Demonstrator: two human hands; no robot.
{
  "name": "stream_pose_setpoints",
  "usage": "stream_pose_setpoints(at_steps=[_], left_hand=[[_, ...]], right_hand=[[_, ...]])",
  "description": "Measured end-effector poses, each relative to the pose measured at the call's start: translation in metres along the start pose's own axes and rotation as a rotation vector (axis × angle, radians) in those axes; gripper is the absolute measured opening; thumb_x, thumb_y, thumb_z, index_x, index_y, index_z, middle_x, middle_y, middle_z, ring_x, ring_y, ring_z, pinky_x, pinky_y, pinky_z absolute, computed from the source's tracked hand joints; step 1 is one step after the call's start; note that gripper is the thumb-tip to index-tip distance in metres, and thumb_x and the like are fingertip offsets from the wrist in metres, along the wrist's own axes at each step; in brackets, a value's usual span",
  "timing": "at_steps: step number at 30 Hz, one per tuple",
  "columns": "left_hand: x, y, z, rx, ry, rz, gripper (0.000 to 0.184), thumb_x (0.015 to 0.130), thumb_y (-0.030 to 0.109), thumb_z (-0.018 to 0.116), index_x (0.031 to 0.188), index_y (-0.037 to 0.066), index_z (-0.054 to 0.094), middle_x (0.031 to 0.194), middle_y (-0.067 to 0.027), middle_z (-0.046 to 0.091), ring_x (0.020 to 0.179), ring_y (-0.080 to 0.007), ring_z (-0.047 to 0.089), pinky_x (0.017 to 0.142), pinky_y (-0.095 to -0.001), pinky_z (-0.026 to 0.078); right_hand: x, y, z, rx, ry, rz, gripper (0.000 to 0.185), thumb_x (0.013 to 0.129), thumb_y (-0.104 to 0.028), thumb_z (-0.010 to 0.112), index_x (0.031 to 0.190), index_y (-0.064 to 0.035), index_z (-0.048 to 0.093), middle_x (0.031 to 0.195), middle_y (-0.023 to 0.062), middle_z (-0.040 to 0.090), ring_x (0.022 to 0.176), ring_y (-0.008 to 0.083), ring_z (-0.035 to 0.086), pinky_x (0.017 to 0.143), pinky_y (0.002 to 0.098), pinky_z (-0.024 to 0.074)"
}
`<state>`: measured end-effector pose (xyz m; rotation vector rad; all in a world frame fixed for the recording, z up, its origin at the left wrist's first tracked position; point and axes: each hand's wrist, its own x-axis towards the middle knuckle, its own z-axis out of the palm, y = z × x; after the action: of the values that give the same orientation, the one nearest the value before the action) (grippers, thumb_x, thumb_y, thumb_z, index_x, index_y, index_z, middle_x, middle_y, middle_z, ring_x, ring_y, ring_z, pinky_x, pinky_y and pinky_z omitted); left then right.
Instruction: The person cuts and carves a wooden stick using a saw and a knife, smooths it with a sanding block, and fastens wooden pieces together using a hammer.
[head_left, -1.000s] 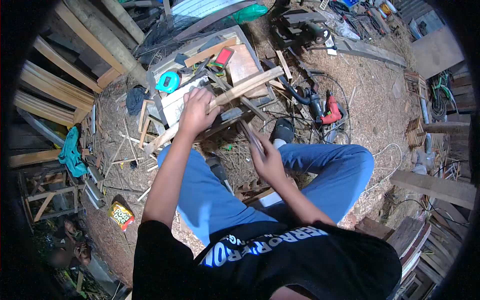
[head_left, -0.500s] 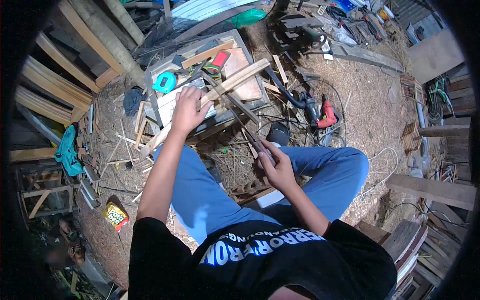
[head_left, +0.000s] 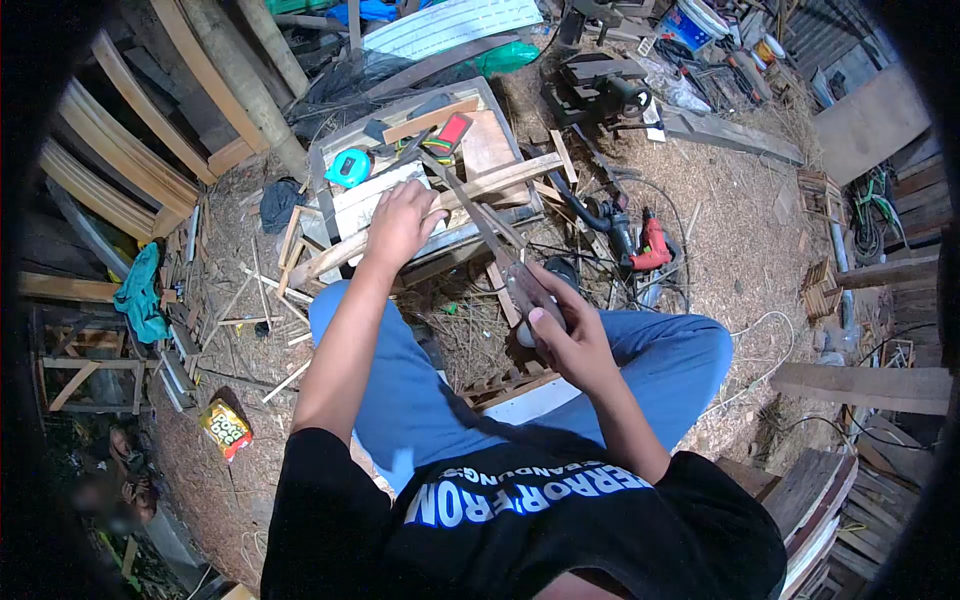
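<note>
My right hand [head_left: 566, 325] is closed around the dark handle of a handsaw [head_left: 478, 217], whose narrow blade slants up and left across a wooden strip [head_left: 487, 184]. My left hand [head_left: 403, 222] grips that strip near its middle, fingers over the top, pressing it on the low work board [head_left: 492, 100]. Beyond the left fingers lie a teal tape measure [head_left: 348, 168] and a white panel [head_left: 362, 205]. Near the blade's far end is a red-and-black object [head_left: 453, 132], its kind unclear.
To the right lie a red power tool [head_left: 652, 243] and a dark blue one [head_left: 619, 228] with cables. A dark machine [head_left: 597, 85] stands beyond. Wood offcuts and shavings cover the ground. A yellow snack packet [head_left: 226, 428] lies at left; curved timber pieces [head_left: 125, 135] lean behind it.
My right hand and the handsaw have moved forward and up, so more of the blade lies past the strip. My left hand still holds the strip. The view has shifted slightly.
</note>
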<state>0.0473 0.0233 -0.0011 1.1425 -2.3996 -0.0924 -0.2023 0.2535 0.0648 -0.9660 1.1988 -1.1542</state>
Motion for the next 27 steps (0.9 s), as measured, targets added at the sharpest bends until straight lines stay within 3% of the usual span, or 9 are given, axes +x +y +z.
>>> stream_pose_setpoints(at_steps=[8, 15, 20, 27], left_hand=[[0.000, -0.001, -0.008, -0.084, -0.081, -0.032, 0.028, 0.097, 0.031, 0.073, 0.105, 0.005, 0.077, 0.099, -0.0152, 0.063, 0.101, -0.0374, 0.064, 0.087, -0.0500, 0.054], [-0.002, -0.003, -0.011, -0.116, -0.084, -0.015, 0.027, 0.098, 0.027, 0.073, 0.110, 0.003, 0.076, 0.097, -0.0160, 0.063, 0.098, -0.0373, 0.064, 0.085, -0.0489, 0.053], [-0.003, -0.004, -0.013, -0.116, -0.073, 0.005, 0.028, 0.097, 0.027, 0.073, 0.111, 0.003, 0.076, 0.098, -0.0162, 0.063, 0.099, -0.0377, 0.063, 0.086, -0.0491, 0.053], [-0.005, -0.012, -0.009, -0.059, -0.001, 0.035, 0.036, 0.092, 0.029, 0.078, 0.113, 0.001, 0.072, 0.104, -0.0175, 0.063, 0.104, -0.0402, 0.063, 0.088, -0.0501, 0.053]], right_hand=[[-0.002, 0.001, 0.001, -0.052, 0.026, -0.090, 0.054, 0.106, -0.010, 0.060, 0.158, 0.0020, 0.048, 0.149, 0.0163, 0.061, 0.134, 0.0181, 0.056, 0.113, 0.0311, 0.0420], [-0.013, 0.002, 0.011, 0.028, 0.098, -0.032, 0.051, 0.106, -0.008, 0.058, 0.154, 0.0044, 0.051, 0.148, 0.0170, 0.063, 0.134, 0.0189, 0.057, 0.113, 0.0332, 0.0438], [-0.012, 0.013, 0.009, -0.084, 0.154, -0.229, 0.051, 0.104, -0.007, 0.057, 0.154, 0.0038, 0.052, 0.146, 0.0183, 0.063, 0.136, 0.0224, 0.058, 0.116, 0.0350, 0.0423], [0.004, 0.016, 0.012, -0.120, 0.086, -0.323, 0.051, 0.102, -0.003, 0.058, 0.152, 0.0038, 0.053, 0.146, 0.0189, 0.063, 0.138, 0.0250, 0.058, 0.118, 0.0351, 0.0398]])
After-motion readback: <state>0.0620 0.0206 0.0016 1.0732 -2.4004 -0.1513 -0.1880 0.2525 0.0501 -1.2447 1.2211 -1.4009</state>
